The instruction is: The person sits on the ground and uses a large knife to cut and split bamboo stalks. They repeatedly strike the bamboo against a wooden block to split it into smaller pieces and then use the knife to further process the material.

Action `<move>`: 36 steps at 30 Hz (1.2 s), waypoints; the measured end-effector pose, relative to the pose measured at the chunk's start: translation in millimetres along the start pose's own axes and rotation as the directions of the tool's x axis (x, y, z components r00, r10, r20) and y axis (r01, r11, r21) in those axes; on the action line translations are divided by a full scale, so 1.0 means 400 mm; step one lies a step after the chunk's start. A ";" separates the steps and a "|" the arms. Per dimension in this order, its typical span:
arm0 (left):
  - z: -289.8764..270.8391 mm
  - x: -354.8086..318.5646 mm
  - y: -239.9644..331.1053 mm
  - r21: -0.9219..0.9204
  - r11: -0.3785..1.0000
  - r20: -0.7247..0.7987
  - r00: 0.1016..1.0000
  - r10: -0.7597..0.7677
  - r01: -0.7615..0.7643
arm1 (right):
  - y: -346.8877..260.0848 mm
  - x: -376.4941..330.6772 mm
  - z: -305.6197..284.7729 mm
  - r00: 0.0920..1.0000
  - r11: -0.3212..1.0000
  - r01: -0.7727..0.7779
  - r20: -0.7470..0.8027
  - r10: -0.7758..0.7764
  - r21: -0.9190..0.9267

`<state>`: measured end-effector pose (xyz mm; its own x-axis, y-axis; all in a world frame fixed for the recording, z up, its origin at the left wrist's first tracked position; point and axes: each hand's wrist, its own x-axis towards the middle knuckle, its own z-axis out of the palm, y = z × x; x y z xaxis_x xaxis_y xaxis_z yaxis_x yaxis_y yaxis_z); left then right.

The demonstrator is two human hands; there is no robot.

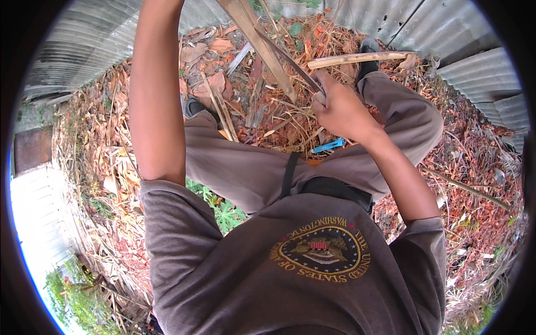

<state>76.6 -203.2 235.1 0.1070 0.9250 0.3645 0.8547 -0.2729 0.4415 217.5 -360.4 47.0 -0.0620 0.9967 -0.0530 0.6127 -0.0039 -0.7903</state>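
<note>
My right hand (pixel 343 111) is closed around the end of a knife with a long, dark, narrow blade (pixel 290 60); its handle is hidden in my fingers. The blade slants up and to the left, along the side of a split wooden stake (pixel 262 47). The stake's lower end points down toward the leaf litter between my feet, and its upper end runs out past the top edge. My left forearm (pixel 158 95) reaches up beyond the top edge, so that hand is out of sight.
A blue box cutter (pixel 328 146) lies between my legs. Near my right foot is a pale wooden strip (pixel 360 59); thin split sticks (pixel 219 106) lie near my left foot. Corrugated metal sheets (pixel 486 75) stand around the leaf-covered ground. A thin branch (pixel 466 188) lies at right.
</note>
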 end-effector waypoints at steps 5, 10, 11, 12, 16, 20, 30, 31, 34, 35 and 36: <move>0.004 0.015 0.023 0.078 0.992 0.025 0.995 0.102 -0.103 | 0.146 -0.007 0.119 0.996 0.996 -0.078 -0.056 0.075 -0.044; 0.028 0.055 -0.029 0.071 0.997 -0.037 0.999 0.039 -0.036 | 0.122 0.015 0.084 0.999 0.988 -0.019 -0.041 0.013 -0.154; 0.027 0.058 -0.033 0.063 0.998 -0.043 0.999 0.032 -0.029 | 0.116 0.017 0.076 0.999 0.972 -0.027 -0.036 0.019 -0.233; 0.027 0.061 -0.034 0.061 0.998 -0.054 0.998 0.033 -0.029 | 0.106 0.018 0.067 0.999 0.950 -0.033 -0.028 0.026 -0.312; 0.012 0.062 -0.033 0.089 0.995 -0.053 0.997 0.056 -0.051 | 0.108 0.042 0.035 0.996 0.852 0.004 -0.075 -0.050 -0.523; 0.014 0.073 -0.054 0.093 0.995 -0.078 0.995 0.054 -0.047 | 0.074 0.044 0.027 0.998 0.831 0.017 -0.037 -0.045 -0.556; 0.018 0.135 -0.082 0.161 0.986 -0.021 0.998 0.056 -0.051 | 0.049 0.067 -0.005 0.993 0.739 0.100 0.024 -0.113 -0.667; 0.015 0.140 -0.073 0.184 0.981 0.016 0.998 0.060 -0.061 | 0.041 0.070 -0.016 0.995 0.745 0.092 0.030 -0.096 -0.661; 0.029 0.177 -0.070 0.173 0.984 0.053 0.998 0.039 -0.048 | 0.081 0.089 -0.006 0.988 0.807 0.124 0.000 -0.152 -0.577; 0.039 0.199 -0.072 0.155 0.987 0.053 0.998 0.027 -0.035 | 0.104 0.095 0.001 0.982 0.830 0.148 -0.020 -0.188 -0.538; 0.059 0.224 -0.090 0.120 0.993 -0.016 1.000 0.012 -0.010 | 0.090 0.096 -0.006 0.997 0.938 0.075 0.030 -0.069 -0.338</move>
<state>67.4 -104.4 232.6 0.1091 0.9175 0.3826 0.9086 -0.2482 0.3359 239.1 -322.0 18.1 -0.1275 0.9917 -0.0170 0.8365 0.0983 -0.5391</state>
